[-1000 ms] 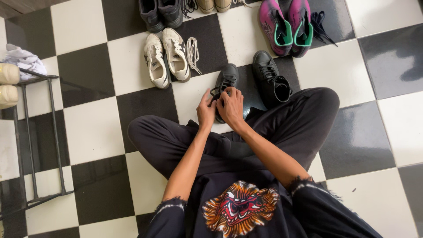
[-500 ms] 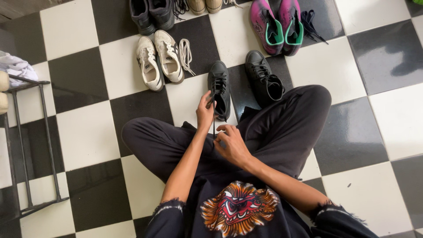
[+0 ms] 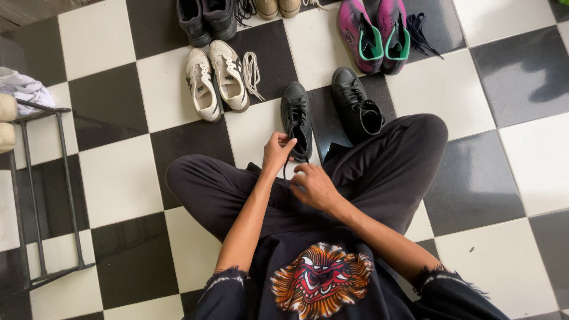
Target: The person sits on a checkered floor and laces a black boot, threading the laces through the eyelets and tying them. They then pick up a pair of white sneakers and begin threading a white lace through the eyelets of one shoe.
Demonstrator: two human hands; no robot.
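Left hand: the left hand (image 3: pixel 277 151) is closed in a pinch on a black lace (image 3: pixel 287 161), which is drawn up and back from the black shoe (image 3: pixel 297 120); the lace is kept taut, it is judged, so that it runs clear of the eyelets.
Right hand: the right hand (image 3: pixel 313 186) is curled over the lap, fingers bent inward, just beside the lower end of the lace (whether the lace end is actually gripped cannot be told).
Shoe: the black shoe is set on the checkered floor (image 3: pixel 118 178), toe pointed away, directly ahead of the crossed legs (image 3: pixel 379 172), so that both hands reach it without leaning.
Its pair: a second black shoe (image 3: pixel 357 106) is laid just beside it to the right, near the raised knee.
Further out: a white pair of sneakers (image 3: pixel 216 83) with a loose white lace (image 3: pixel 252 74) is placed to the left; a pink and green pair (image 3: pixel 374 34) with a dark lace is set beyond; more dark shoes (image 3: pixel 204 18) are lined along the top edge.
Left edge: a metal rack (image 3: pixel 44 189) with a bundled cloth (image 3: pixel 24 89) is stood well apart.
Obstruction: nothing is found between hands and shoe; the right knee crowds the second shoe only.
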